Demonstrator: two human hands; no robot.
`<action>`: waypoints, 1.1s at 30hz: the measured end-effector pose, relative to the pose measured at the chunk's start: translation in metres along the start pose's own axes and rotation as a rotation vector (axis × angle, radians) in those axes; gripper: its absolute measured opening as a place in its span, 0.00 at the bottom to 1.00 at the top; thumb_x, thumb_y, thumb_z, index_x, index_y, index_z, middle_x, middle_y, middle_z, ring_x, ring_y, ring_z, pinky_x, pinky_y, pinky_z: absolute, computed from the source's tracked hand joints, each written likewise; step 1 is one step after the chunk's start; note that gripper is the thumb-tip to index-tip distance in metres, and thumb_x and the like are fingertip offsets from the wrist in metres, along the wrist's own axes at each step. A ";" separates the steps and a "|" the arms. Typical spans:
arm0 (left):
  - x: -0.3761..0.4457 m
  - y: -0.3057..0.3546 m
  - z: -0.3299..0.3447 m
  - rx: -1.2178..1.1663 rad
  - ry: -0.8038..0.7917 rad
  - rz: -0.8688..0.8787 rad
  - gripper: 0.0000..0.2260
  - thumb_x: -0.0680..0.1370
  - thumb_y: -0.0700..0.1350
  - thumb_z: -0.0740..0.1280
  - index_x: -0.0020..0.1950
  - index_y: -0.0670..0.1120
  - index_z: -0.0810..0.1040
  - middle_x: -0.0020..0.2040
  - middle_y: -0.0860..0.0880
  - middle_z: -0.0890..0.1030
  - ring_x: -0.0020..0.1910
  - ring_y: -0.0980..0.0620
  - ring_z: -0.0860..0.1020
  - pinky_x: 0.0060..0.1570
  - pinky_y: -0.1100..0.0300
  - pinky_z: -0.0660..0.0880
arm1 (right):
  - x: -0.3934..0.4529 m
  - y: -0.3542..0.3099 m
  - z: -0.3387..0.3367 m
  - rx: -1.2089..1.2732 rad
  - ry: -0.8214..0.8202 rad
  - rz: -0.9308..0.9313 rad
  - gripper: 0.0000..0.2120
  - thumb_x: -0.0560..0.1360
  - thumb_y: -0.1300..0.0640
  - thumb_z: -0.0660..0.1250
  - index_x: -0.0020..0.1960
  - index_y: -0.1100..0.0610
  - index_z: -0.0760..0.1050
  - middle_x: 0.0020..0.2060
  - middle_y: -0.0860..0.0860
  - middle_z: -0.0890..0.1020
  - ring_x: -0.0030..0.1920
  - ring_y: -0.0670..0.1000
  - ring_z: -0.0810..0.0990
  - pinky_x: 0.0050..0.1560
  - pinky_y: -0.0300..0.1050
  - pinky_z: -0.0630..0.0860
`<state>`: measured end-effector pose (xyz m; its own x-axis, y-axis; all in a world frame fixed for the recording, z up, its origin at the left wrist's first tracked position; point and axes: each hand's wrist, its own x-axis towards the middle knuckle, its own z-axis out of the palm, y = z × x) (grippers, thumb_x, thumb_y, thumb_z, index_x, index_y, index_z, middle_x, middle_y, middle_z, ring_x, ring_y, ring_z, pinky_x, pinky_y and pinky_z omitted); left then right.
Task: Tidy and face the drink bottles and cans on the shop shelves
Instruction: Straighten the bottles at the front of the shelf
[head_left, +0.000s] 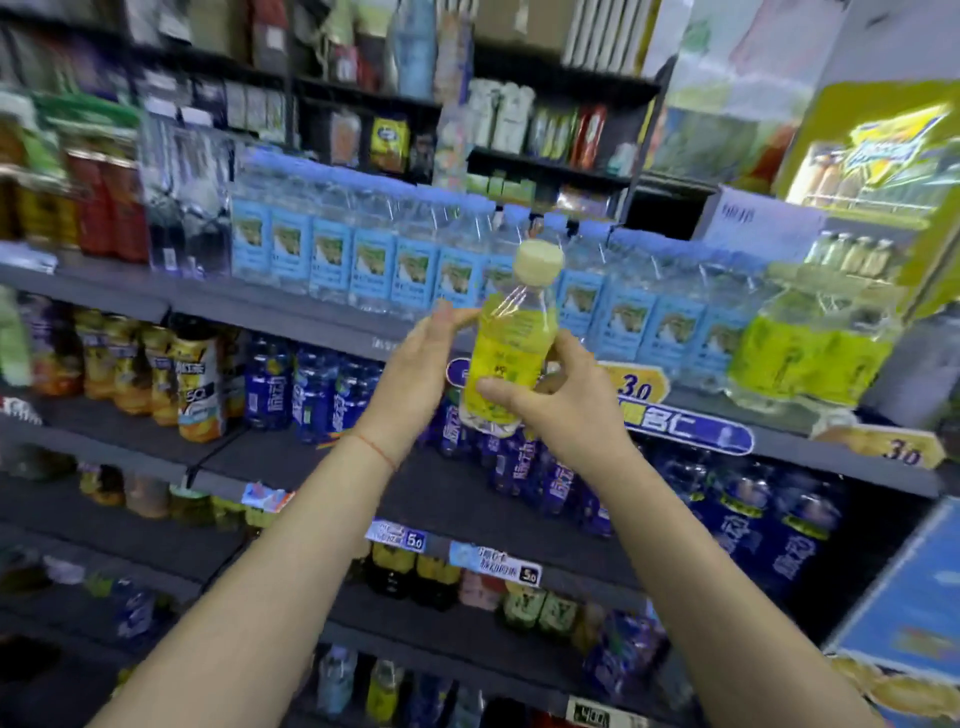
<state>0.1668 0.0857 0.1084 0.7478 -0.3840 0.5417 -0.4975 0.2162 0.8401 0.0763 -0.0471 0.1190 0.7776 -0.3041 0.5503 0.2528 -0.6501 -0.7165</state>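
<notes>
Both forearms are raised, yellow bottle (511, 343) gripped by right hand (558, 395), steadied by flat left hand (415, 364); likely next, it's shelved by the yellow pack (810, 353) at the shelf's right end, label out.

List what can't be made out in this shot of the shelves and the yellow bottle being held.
All in the head view:
- Yellow bottle: label print is blurred, and the right hand covers its lower part.
- Left hand: its fingertips reach the bottle's shoulder, but blur leaves its grip unclear.
- Water bottles: label text smeared by motion blur.
- Top shelf goods: blurred and cut off by the upper edge.
- Lowest price tag: clipped by the bottom edge.
</notes>
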 end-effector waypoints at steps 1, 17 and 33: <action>0.013 -0.005 0.007 0.086 0.026 -0.054 0.22 0.82 0.61 0.49 0.61 0.54 0.79 0.65 0.55 0.74 0.65 0.58 0.68 0.66 0.57 0.62 | 0.010 0.000 -0.011 0.008 0.060 -0.009 0.21 0.66 0.46 0.80 0.54 0.42 0.73 0.46 0.41 0.83 0.43 0.45 0.83 0.42 0.41 0.78; 0.049 -0.067 0.048 1.123 -0.122 -0.026 0.23 0.81 0.63 0.51 0.72 0.56 0.68 0.74 0.53 0.65 0.76 0.49 0.57 0.76 0.45 0.39 | 0.063 0.033 -0.084 0.059 0.208 -0.059 0.21 0.69 0.47 0.78 0.57 0.47 0.72 0.47 0.45 0.79 0.44 0.43 0.78 0.39 0.41 0.77; 0.026 0.018 0.318 0.689 -0.057 0.284 0.25 0.77 0.46 0.67 0.73 0.45 0.67 0.71 0.45 0.70 0.71 0.45 0.66 0.69 0.49 0.64 | 0.004 0.094 -0.299 -0.072 0.383 -0.083 0.25 0.64 0.45 0.80 0.56 0.51 0.76 0.45 0.46 0.79 0.46 0.48 0.78 0.46 0.46 0.75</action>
<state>0.0377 -0.2055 0.1287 0.5351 -0.4469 0.7169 -0.8447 -0.2902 0.4497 -0.0689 -0.3179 0.1822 0.4814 -0.4771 0.7352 0.2541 -0.7268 -0.6381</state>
